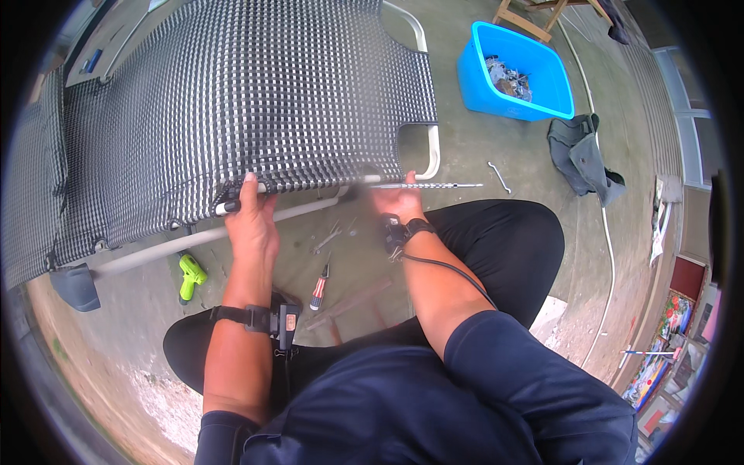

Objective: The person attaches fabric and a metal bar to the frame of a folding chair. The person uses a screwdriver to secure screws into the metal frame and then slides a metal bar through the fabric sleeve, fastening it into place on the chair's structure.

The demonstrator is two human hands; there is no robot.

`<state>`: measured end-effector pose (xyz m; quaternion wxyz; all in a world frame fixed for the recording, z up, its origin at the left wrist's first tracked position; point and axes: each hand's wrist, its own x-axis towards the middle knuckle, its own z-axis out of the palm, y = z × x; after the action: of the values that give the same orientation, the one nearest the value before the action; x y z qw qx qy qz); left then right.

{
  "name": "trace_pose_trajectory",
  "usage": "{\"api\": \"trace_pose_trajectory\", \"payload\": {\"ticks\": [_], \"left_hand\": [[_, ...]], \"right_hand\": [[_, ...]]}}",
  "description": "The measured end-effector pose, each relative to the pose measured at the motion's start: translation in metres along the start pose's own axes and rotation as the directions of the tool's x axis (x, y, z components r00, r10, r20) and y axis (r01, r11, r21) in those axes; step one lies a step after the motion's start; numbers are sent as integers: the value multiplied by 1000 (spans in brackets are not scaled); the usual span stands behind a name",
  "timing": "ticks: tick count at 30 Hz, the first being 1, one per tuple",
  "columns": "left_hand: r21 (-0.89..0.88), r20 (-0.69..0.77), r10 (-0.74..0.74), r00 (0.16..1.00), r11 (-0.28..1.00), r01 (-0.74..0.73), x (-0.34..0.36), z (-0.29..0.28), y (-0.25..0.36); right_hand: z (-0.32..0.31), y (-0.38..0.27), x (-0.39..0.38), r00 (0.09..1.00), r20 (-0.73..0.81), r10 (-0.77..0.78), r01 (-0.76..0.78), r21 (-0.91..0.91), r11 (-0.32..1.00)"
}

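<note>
A lounger with black-and-white woven fabric (271, 93) and a white tube frame (155, 254) lies tilted before me. My left hand (252, 217) is closed on the near edge of the fabric, thumb on top and fingers underneath. Beside it a black tube end with a white tip (227, 208) pokes out. At the near right corner my right hand (400, 201) is closed around a long silver drill bit (446, 186), which points to the right. Its inner end lies along the fabric edge, in a blurred patch. Some fingers of both hands are hidden.
On the floor below lie a lime-green power drill (191, 277), a screwdriver (319, 288) and pliers-like tool (328, 236). To the right are a wrench (500, 177), a blue tub (515, 77) with metal parts, a dark grey cloth bag (581, 159) and a white cable (607, 256).
</note>
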<state>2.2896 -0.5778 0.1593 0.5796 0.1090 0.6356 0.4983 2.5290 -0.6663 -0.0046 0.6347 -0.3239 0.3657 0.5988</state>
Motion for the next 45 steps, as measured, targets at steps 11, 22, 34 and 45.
{"api": "trace_pose_trajectory", "payload": {"ticks": [11, 22, 34, 45], "left_hand": [[26, -61, 29, 998, 999, -27, 20, 15, -25], [57, -65, 18, 998, 998, -14, 26, 19, -22], [0, 27, -30, 999, 1000, 30, 10, 1, -6], [-101, 184, -58, 981, 992, 77, -18, -12, 3]], "right_hand": [[7, 3, 43, 999, -13, -30, 31, 70, 997], [30, 14, 25, 999, -50, 0, 3, 55, 998], [27, 11, 8, 997, -81, -7, 11, 42, 999], [21, 9, -22, 999, -22, -47, 49, 84, 995]]}}
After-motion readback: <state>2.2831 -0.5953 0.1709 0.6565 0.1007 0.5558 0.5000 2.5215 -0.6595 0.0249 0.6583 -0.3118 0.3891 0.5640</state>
